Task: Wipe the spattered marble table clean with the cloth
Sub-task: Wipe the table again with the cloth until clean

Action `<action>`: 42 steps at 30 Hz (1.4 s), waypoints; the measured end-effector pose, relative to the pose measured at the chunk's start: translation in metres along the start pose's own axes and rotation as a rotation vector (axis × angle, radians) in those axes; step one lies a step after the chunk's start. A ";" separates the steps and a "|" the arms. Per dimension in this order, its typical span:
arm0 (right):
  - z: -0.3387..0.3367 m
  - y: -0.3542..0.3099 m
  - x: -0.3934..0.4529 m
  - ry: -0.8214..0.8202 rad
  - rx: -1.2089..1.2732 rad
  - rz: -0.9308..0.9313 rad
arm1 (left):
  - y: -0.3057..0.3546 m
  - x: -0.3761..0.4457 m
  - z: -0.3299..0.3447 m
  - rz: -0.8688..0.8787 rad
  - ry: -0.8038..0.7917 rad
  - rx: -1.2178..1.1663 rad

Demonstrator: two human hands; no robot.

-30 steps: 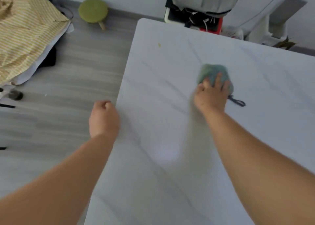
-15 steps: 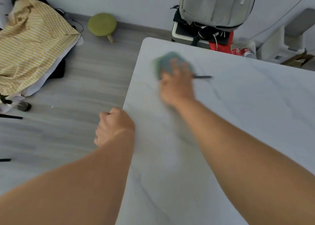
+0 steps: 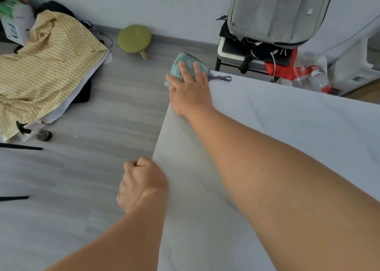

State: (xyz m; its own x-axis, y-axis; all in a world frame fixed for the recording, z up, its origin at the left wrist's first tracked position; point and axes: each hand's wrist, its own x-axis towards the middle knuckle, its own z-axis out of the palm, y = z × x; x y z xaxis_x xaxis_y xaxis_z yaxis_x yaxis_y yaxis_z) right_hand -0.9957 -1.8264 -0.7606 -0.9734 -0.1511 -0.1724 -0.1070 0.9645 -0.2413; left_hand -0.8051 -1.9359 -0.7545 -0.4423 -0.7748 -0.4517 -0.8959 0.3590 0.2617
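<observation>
Right hand (image 3: 190, 92) presses flat, fingers spread, on the teal knitted cloth (image 3: 186, 66) at the far left corner of the smooth pale grey-veined marble table (image 3: 277, 122); its dark cord loop (image 3: 221, 78) trails on the far edge. Left hand (image 3: 141, 183) is a clenched, empty fist at the table's left edge. Cloth's underside and the corner are hidden; spatter can't be made out.

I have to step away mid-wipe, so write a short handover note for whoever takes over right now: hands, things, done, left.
Right hand: fingers spread flat, pressing the teal cloth on the far left corner of the marble table, the cloth partly over the edge.
Left hand: curled in a fist, holding nothing, at the table's left edge.
Done: no spatter shows on the visible tabletop, though the picture is soft.
Left: finish this corner, then check the near and right parts, which lie out of view.
</observation>
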 end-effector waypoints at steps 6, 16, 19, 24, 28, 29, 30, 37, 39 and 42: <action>-0.001 0.023 0.008 -0.016 -0.059 -0.056 | 0.003 -0.002 -0.001 -0.027 0.021 0.007; -0.046 0.249 -0.102 -0.014 -0.002 0.941 | 0.007 -0.008 -0.007 -0.039 -0.031 -0.002; -0.031 0.185 -0.049 0.005 -0.058 0.742 | 0.006 -0.008 -0.006 -0.047 -0.029 -0.006; -0.010 0.015 0.019 0.070 0.034 0.318 | 0.004 -0.004 -0.004 -0.028 0.019 0.004; -0.008 0.025 0.022 0.041 0.019 0.129 | 0.003 -0.003 -0.002 -0.012 0.024 0.013; -0.007 0.044 0.016 0.034 -0.012 0.149 | 0.003 -0.003 -0.002 -0.009 0.017 0.014; -0.008 0.070 0.006 0.046 -0.058 0.202 | 0.002 -0.003 -0.001 -0.005 0.011 0.018; -0.055 0.272 -0.114 0.067 0.053 0.881 | 0.002 -0.003 0.000 0.036 0.022 0.050; -0.056 0.281 -0.118 0.079 0.142 1.039 | 0.003 -0.004 0.000 0.045 0.028 0.039; -0.036 0.216 -0.093 0.139 0.078 0.854 | 0.001 -0.004 0.000 0.049 0.030 0.045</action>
State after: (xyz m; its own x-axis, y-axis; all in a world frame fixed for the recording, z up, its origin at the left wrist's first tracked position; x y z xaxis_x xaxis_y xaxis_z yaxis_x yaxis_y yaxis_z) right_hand -0.9359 -1.5966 -0.7626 -0.7304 0.6507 -0.2076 0.6810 0.7172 -0.1481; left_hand -0.8037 -1.9324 -0.7519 -0.4853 -0.7705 -0.4133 -0.8742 0.4196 0.2442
